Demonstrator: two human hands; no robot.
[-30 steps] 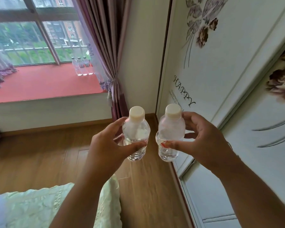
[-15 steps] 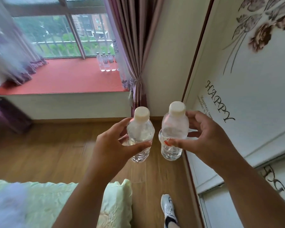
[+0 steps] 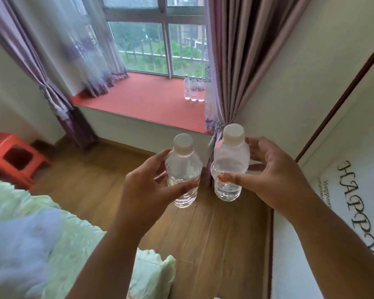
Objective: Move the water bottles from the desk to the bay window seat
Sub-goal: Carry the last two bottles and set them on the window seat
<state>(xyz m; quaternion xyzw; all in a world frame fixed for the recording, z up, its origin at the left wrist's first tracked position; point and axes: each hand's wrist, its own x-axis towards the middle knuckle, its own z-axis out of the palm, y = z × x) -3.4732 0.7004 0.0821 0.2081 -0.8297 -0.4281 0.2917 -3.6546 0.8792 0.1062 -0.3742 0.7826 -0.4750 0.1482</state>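
My left hand [image 3: 148, 186] grips a clear water bottle [image 3: 183, 169] with a white cap, held upright over the wooden floor. Beside it, my right hand [image 3: 272, 175] grips a second clear water bottle [image 3: 230, 162] of the same kind, also upright. The two bottles are close together but apart. Ahead lies the red bay window seat [image 3: 149, 102]. Three more water bottles [image 3: 193, 88] stand in a row at its far right, next to the curtain.
A tied purple curtain [image 3: 231, 61] hangs at the seat's right end, another curtain [image 3: 52, 83] at the left. A red plastic stool [image 3: 15, 156] stands on the floor at left. Pale green bedding [image 3: 52, 234] fills the lower left. A white wardrobe door [image 3: 343, 190] lines the right.
The view has swung right and closer to the window seat, which now sits straight ahead. Both hands keep their grip on the bottles; the stool has come into view.
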